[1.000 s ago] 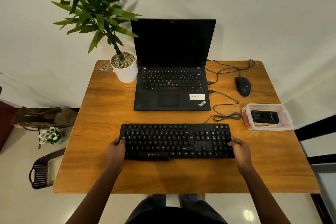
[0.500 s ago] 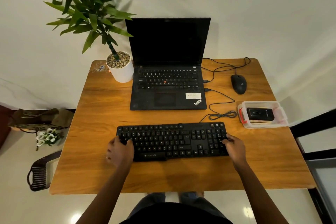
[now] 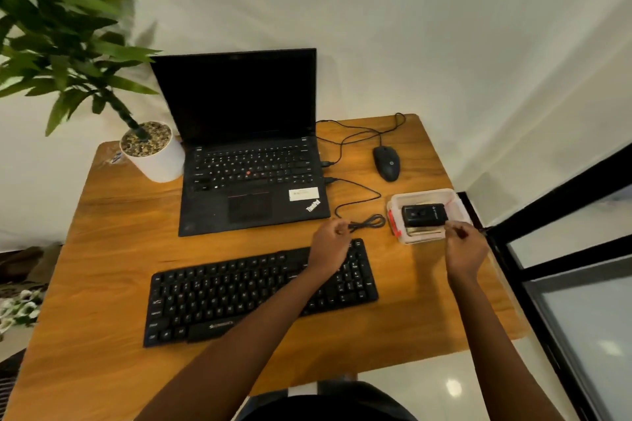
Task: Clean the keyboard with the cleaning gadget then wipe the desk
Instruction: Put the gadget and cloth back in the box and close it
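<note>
The keyboard [image 3: 222,290] is partly hidden by the left forearm [image 3: 260,328]. The cable [image 3: 371,222] is seemingly pinched by the left hand [image 3: 330,242]; what the curled right hand [image 3: 465,244] holds cannot be told. The black cleaning gadget [image 3: 424,215] is seen in a clear box [image 3: 424,193] at the keyboard's 2 o'clock.

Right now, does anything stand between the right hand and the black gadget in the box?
Nothing visible does. The box is open on top, the gadget lies uppermost, and the right hand is beside it.
</note>
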